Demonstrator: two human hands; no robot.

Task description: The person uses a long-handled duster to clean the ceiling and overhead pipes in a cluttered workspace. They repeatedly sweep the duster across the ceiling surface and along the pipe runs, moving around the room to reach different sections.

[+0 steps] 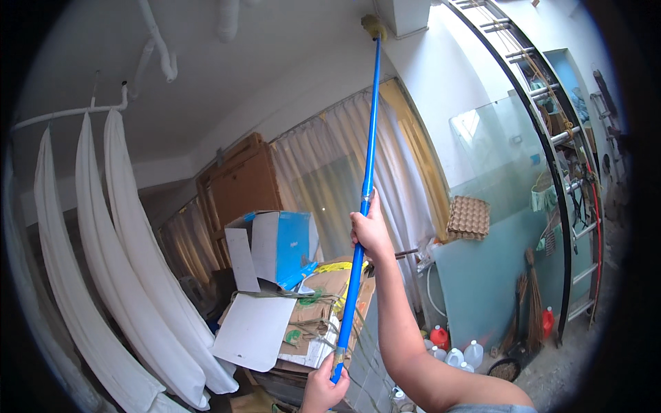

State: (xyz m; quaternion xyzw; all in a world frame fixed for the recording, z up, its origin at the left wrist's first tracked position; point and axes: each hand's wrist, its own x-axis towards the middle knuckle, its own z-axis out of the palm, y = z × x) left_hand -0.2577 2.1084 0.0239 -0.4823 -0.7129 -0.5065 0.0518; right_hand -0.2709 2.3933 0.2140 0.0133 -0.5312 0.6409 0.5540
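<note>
A long blue telescopic pole [372, 131] slants upward in front of me, with a yellowish brush head [372, 27] at its far tip. That head is up at the ceiling, beside a white beam. My right hand [372, 230] is wrapped round the pole near its joint, the arm stretched out. Lower down, my left hand [326, 387] grips the pole's bottom end, where tape is wound round it. The brush bristles are too small to make out clearly.
White cloths [131, 255] hang from a pipe at left. An open blue box [292, 244] tops stacked cardboard [313, 316]. Behind are a curtain [323, 165], glass panel [475, 275] and egg trays [469, 217]. A ladder [540, 93] leans at right; plastic jugs [473, 353] and brooms [534, 310] stand below.
</note>
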